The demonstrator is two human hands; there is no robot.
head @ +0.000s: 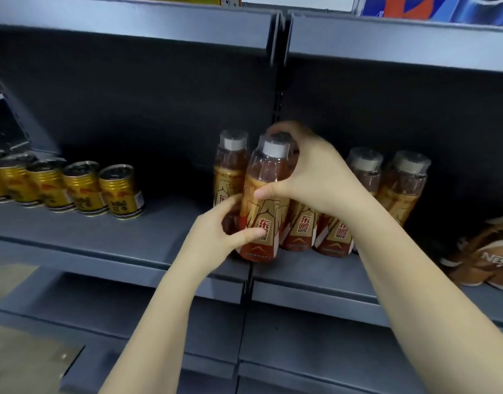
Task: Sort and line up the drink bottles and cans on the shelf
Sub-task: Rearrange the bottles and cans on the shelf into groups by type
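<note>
An orange-labelled drink bottle (pixel 263 200) with a grey cap stands at the front of the grey shelf (pixel 148 245), near the joint between two shelf sections. My left hand (pixel 220 231) grips its lower body. My right hand (pixel 307 172) wraps its neck and cap from the right. A matching bottle (pixel 229 172) stands just behind it to the left. Several more of the same bottles (pixel 398 189) stand in rows to the right, partly hidden by my right forearm. A row of several gold cans (pixel 82 189) lines the shelf on the left.
Brown coffee bottles (pixel 489 257) lie tilted at the right edge of the shelf. Bare shelf surface shows between the gold cans and the orange bottles. A shelf above (pixel 131 27) overhangs, and lower shelves (pixel 116 308) sit beneath. Colourful packaging (pixel 443 8) rests top right.
</note>
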